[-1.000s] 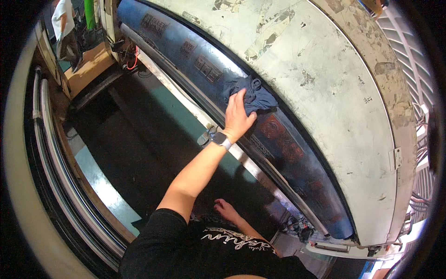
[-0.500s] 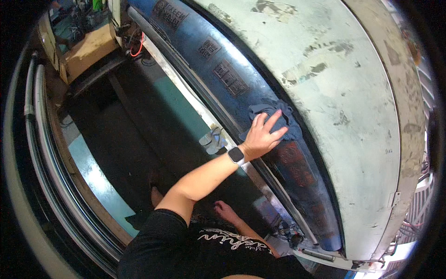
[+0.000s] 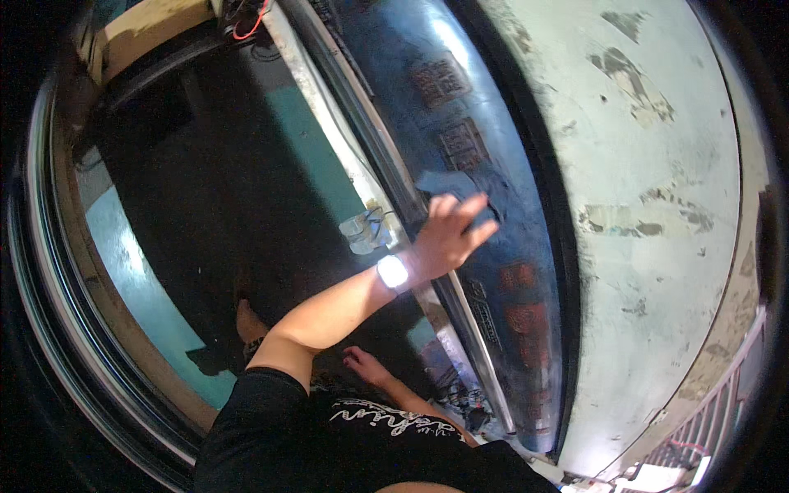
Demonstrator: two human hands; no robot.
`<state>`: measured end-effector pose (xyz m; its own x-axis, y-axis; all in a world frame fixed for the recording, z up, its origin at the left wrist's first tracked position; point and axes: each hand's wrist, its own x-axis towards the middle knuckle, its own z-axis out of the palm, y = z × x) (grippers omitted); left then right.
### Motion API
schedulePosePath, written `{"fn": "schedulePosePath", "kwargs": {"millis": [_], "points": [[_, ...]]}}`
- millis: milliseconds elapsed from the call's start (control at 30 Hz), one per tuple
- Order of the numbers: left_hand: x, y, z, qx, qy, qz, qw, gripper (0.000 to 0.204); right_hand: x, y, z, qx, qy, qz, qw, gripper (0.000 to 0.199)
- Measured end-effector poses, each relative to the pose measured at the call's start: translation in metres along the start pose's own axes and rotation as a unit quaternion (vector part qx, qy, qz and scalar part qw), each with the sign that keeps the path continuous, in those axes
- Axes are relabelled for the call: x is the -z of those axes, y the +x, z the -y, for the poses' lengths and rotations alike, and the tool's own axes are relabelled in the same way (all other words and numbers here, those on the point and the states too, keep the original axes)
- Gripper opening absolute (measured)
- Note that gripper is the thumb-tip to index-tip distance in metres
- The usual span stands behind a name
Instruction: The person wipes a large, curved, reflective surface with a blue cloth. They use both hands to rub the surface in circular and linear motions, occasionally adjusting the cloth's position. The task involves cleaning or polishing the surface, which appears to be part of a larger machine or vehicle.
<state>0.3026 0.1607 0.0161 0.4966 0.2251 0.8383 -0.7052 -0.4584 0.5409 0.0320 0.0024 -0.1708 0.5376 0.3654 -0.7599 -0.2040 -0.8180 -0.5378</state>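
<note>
A crumpled blue-grey cloth [image 3: 448,185] lies flat against the glossy dark blue curved panel [image 3: 493,148], roughly midway along the panel's length and close to its lower-left edge, where a pale metal trim strip [image 3: 345,156] runs beside it. The left hand [image 3: 450,234] presses on the cloth with its fingers spread wide, palm down; only the upper part of the cloth shows past the fingertips. A wristwatch with a bright white face [image 3: 394,271] sits on that wrist, and the bare forearm reaches up from the black printed T-shirt [image 3: 362,444] at the lower edge.

The right hand [image 3: 366,366] hangs low, near the bottom end of the trim strip, fingers loosely extended and holding nothing (whether it touches anything there is hard to tell in the shadow).

Faded rectangular reddish markings [image 3: 440,82] dot the blue panel above and below the cloth. Past the panel's far edge, a black seal line separates it from a wide, worn pale green surface with patchy paint [image 3: 649,205]. On the other side of the trim strip lies a dark floor [image 3: 205,205] with a teal patch, and a small bundle of white connectors and wires [image 3: 366,230] sits just beside the left wrist.
</note>
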Motion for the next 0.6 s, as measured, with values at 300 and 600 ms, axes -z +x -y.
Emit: {"fn": "schedulePosePath", "kwargs": {"millis": [300, 600], "points": [[0.031, 0.065, 0.066, 0.099, 0.074, -0.139, 0.982, 0.043, 0.022, -0.024, 0.01, -0.047, 0.101, -0.06, 0.992, 0.032], [0.027, 0.014, 0.048, -0.122, 0.056, 0.061, 0.989, 0.035, 0.006, -0.051, -0.02, -0.05, 0.055, -0.035, 0.997, 0.033]]}}
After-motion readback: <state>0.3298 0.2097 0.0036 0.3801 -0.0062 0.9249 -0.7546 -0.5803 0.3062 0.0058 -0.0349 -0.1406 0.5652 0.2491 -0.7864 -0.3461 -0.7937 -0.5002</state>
